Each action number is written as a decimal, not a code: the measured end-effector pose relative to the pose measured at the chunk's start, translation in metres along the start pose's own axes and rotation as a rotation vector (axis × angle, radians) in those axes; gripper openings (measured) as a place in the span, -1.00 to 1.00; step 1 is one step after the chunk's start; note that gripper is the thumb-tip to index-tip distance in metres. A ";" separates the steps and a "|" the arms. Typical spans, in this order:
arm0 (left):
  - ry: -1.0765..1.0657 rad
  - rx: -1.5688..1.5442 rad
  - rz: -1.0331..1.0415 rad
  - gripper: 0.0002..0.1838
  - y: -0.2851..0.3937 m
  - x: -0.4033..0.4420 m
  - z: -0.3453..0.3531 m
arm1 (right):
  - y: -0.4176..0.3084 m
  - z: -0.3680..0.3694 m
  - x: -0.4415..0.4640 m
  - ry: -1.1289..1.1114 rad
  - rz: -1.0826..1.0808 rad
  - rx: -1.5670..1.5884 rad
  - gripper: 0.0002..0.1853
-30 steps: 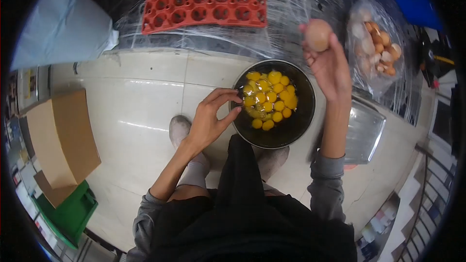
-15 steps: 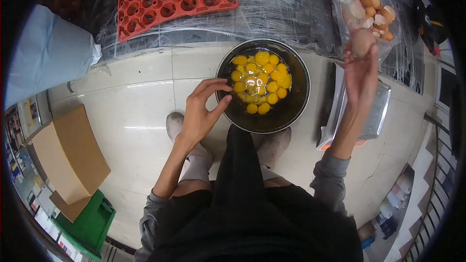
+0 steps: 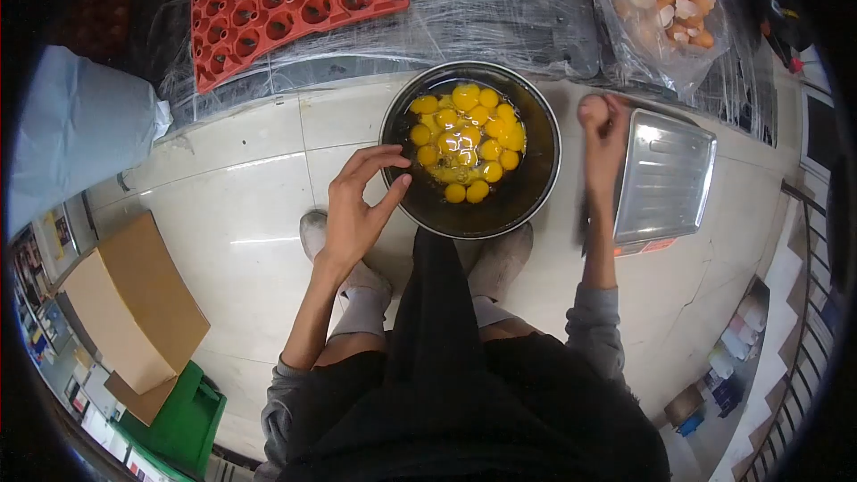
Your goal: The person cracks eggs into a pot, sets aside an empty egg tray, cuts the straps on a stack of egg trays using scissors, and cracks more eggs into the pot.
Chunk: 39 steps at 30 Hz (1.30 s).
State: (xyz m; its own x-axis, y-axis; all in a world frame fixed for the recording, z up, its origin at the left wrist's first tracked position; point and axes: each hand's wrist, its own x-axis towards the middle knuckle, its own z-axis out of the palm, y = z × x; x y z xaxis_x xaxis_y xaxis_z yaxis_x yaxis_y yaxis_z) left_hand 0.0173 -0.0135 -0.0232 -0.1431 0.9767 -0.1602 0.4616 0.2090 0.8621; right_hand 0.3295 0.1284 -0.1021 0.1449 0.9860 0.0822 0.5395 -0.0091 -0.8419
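Observation:
My right hand (image 3: pixel 604 138), slightly blurred, is closed round a brown egg (image 3: pixel 594 111) to the right of a dark round bowl (image 3: pixel 527 201). Inside the bowl lie several yellow yolks (image 3: pixel 469 138) in clear egg white. My left hand (image 3: pixel 361 201) is at the bowl's left rim, thumb and fingers apart with nothing between them. Up at the right, a clear plastic bag (image 3: pixel 656 18) holds several broken brown eggshells (image 3: pixel 683 9).
A red egg tray (image 3: pixel 295 0) rests on the plastic-wrapped surface (image 3: pixel 500 18). Right of my right hand is a scale with a metal top (image 3: pixel 665 174). A cardboard box (image 3: pixel 134 299), a green bin (image 3: pixel 183 419) and a pale blue bag (image 3: pixel 80 134) are at the left.
My right hand, with the egg, has moved away from the shell bag down and left, towards the bowl's right side. The view has shifted. My left hand keeps its place at the rim.

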 end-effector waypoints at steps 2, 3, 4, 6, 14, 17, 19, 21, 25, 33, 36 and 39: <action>-0.011 0.011 0.007 -0.79 0.001 0.001 0.001 | 0.023 0.011 -0.006 -0.027 -0.175 -0.243 -0.46; -0.013 0.008 0.009 -0.79 0.001 0.000 0.003 | 0.029 0.016 -0.007 -0.089 -0.232 -0.461 -0.46; -0.014 0.006 0.010 -0.80 0.002 0.000 0.003 | 0.036 0.018 -0.008 -0.155 -0.287 -0.678 -0.45; -0.016 0.009 0.003 -0.80 0.002 -0.001 0.003 | 0.043 0.020 -0.010 -0.168 -0.257 -0.655 -0.46; -0.014 0.010 -0.018 -0.80 0.002 0.000 0.003 | 0.071 0.021 -0.011 -0.121 -0.285 -0.739 -0.47; -0.025 0.018 -0.014 -0.80 0.003 0.001 0.002 | 0.056 0.021 -0.013 -0.079 -0.291 -0.706 -0.45; -0.010 -0.014 -0.021 -0.81 0.004 0.001 0.004 | 0.059 0.019 -0.015 -0.043 -0.305 -0.669 -0.43; -0.024 -0.009 -0.016 -0.80 0.004 0.001 0.005 | 0.065 0.022 -0.013 -0.108 -0.277 -0.700 -0.42; -0.036 0.003 -0.016 -0.79 0.002 0.000 0.003 | 0.060 0.022 -0.014 -0.111 -0.245 -0.678 -0.42; -0.023 0.005 -0.003 -0.80 0.005 0.002 0.002 | 0.061 0.023 -0.014 -0.075 -0.254 -0.661 -0.43; -0.028 0.007 -0.013 -0.81 0.005 0.000 0.003 | 0.066 0.022 -0.013 -0.098 -0.266 -0.682 -0.43; -0.034 0.010 0.003 -0.80 0.005 0.002 0.004 | 0.062 0.022 -0.012 -0.107 -0.246 -0.649 -0.45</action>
State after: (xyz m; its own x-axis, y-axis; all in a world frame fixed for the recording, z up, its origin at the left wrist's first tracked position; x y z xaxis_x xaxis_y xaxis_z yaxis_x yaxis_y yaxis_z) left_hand 0.0222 -0.0104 -0.0212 -0.1120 0.9783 -0.1743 0.4704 0.2067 0.8579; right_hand 0.3428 0.1195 -0.1668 -0.1097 0.9828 0.1487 0.9372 0.1521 -0.3139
